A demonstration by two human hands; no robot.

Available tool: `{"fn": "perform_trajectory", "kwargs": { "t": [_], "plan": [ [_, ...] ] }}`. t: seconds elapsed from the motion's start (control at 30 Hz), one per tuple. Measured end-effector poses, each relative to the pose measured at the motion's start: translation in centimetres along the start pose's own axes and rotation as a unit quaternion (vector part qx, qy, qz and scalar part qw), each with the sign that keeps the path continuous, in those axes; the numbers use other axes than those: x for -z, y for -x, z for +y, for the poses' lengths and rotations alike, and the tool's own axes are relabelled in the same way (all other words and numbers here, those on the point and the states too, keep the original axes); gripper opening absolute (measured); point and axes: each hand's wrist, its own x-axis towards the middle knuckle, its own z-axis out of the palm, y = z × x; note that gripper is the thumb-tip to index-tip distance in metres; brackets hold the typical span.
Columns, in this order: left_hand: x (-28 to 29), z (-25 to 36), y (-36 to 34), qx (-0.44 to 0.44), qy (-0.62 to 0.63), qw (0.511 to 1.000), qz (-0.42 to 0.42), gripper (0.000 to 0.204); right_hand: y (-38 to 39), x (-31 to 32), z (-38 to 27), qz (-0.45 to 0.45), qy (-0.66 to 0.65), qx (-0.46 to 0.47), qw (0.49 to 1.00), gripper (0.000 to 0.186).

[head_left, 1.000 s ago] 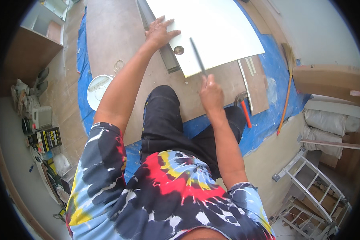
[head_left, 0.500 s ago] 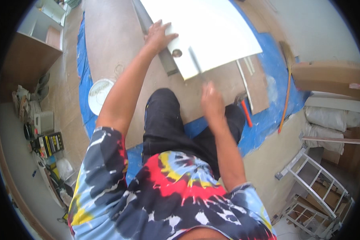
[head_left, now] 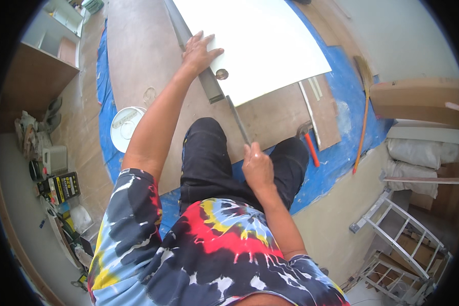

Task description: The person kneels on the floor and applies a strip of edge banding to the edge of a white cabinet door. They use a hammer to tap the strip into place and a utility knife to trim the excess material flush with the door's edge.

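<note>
The left hand (head_left: 199,51) lies flat and open, fingers spread, on the left edge of a white panel (head_left: 260,41). The palm bridges the panel edge and a grey metal bar (head_left: 199,66) that runs along that edge. The panel rests on a brown board (head_left: 137,61), which lies on a blue tarp (head_left: 341,148) spread over the floor. A round bored hole (head_left: 222,74) sits in the panel near its lower left corner, just beside the left hand.

The right hand (head_left: 256,168) is closed around the near end of a long, thin grey tool, apparently a file (head_left: 238,121). The far end of the file reaches the lower edge of the white panel, close to its lower left corner and the end of the metal bar. The right hand is held above the person's right knee, which rests on the brown board.

A hammer with a red handle (head_left: 311,145) lies on the board edge to the right of the knee. Narrow white strips (head_left: 311,109) lie on a smaller brown offcut beside it. A broom with an orange handle (head_left: 363,117) lies on the tarp further right. A white round lid (head_left: 125,127) lies on the tarp to the left of the left arm. An aluminium ladder (head_left: 398,234) lies at lower right.
</note>
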Motion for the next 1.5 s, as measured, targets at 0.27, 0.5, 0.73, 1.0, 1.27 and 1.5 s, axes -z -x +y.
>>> {"fn": "perform_trajectory", "kwargs": {
  "t": [0.27,0.5,0.73,1.0,1.27,1.5],
  "plan": [
    [0.3,0.3,0.1,0.004,-0.014,1.000,-0.013,0.072,-3.4,0.8,-0.1,0.076,-0.012,-0.002,0.997,0.030],
    [0.2,0.6,0.4,0.006,-0.020,1.000,-0.002,0.071,-3.3,0.8,0.4,0.091,-0.009,0.031,0.995,0.029],
    [0.0,0.5,0.5,-0.003,-0.046,0.999,0.020,0.069,0.5,0.5,-1.3,-0.005,-0.020,-0.014,1.000,0.031],
    [-0.2,0.7,1.3,-0.035,-0.023,0.999,0.012,0.053,-5.5,1.1,1.2,0.124,-0.031,0.000,0.992,0.028],
    [1.3,3.6,3.5,-0.093,-0.129,0.987,-0.017,0.033,-3.6,-1.7,3.8,0.092,-0.030,-0.005,0.995,0.033],
    [-2.1,7.9,14.1,-0.292,-0.016,0.955,0.042,0.022,-7.0,0.9,12.3,0.268,-0.261,-0.094,0.923,0.043]
  ]
}}
